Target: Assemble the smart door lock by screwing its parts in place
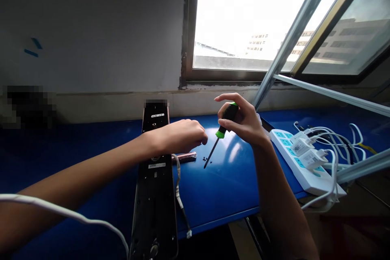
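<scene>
My right hand (240, 120) grips a screwdriver (228, 118) with a black and green handle, its index finger lifted off. The shaft points down and left, its tip close to several small black screws (205, 159) on the blue table. My left hand (185, 136) is closed, knuckles up, just left of the screwdriver; what its fingers hold, if anything, is hidden. Under my left wrist lies a long black panel (154, 207) with labels and screw holes. A shiny pinkish metal piece (187, 157) and a cable with a white connector (179, 195) lie beside the panel.
At the right stands a white power strip (284, 146) with plugged-in chargers and tangled white cables (338, 142). Metal bars (292, 36) slant across the right side before the window. A white cable (67, 211) crosses the lower left. The blue table's front edge (225, 216) runs below my hands.
</scene>
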`<act>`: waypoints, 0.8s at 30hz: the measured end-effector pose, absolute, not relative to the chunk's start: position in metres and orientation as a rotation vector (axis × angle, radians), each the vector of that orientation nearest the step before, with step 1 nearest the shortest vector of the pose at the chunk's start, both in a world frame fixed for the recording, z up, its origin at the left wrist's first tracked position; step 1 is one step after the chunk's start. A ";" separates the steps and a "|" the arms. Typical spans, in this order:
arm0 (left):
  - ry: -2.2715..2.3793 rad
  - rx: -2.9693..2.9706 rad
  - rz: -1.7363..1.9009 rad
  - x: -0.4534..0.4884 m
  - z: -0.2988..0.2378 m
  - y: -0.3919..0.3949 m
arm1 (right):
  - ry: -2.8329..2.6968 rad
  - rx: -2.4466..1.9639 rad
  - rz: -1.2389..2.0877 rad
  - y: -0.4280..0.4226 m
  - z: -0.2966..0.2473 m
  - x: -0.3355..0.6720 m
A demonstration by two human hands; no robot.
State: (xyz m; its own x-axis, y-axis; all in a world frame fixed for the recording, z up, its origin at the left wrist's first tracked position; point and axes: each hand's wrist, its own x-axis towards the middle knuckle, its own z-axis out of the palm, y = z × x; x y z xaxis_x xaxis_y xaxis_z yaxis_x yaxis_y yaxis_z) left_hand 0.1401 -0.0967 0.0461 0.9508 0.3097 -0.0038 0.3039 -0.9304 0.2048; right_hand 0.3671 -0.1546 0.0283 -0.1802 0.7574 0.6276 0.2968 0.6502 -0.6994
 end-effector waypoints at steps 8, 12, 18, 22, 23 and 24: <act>0.533 2.742 0.339 0.014 0.053 -0.095 | -1.717 -0.772 0.457 -0.150 0.041 0.311; 0.654 2.607 0.284 -0.022 0.046 -0.088 | -1.781 -0.719 0.384 -0.142 0.059 0.270; 0.654 2.574 0.209 -0.032 0.039 -0.083 | -1.923 -0.716 0.215 -0.128 0.083 0.226; 0.653 2.570 0.175 -0.032 0.040 -0.086 | -1.968 -0.737 0.150 -0.127 0.086 0.211; 0.661 2.573 0.173 -0.032 0.041 -0.087 | -1.976 -0.749 0.147 -0.127 0.085 0.209; 0.671 2.577 0.176 -0.031 0.042 -0.088 | -1.981 -0.762 0.150 -0.128 0.083 0.208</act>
